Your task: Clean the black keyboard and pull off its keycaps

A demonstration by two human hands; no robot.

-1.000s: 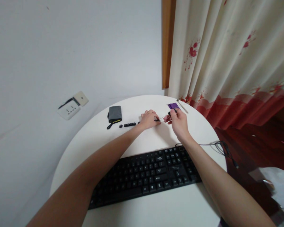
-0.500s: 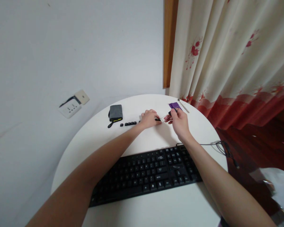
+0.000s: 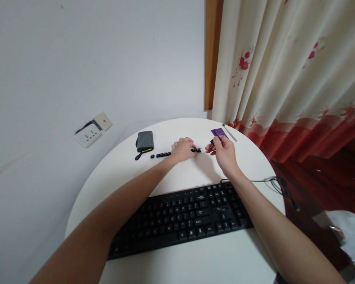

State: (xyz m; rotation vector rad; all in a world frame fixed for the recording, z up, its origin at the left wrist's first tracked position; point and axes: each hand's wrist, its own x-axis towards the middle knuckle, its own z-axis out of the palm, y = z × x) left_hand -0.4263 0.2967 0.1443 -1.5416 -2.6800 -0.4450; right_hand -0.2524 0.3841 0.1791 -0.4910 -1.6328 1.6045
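My left hand rests on the round white table with its fingers curled round a small black keycap. My right hand is closed on a small tool with a black grip and a pale tip that points at that keycap. Several loose black keycaps lie in a row just left of my left hand. A black keyboard lies across the table nearer to me, under my forearms.
A grey pouch with a black strap lies at the back left of the table. A purple piece and a thin pale stick lie at the back right. A keyboard cable runs off the right edge. A curtain hangs behind.
My left hand has drawn back slightly to the left, so the black keycap shows more between the two hands. The tool tip stays at the keycap.
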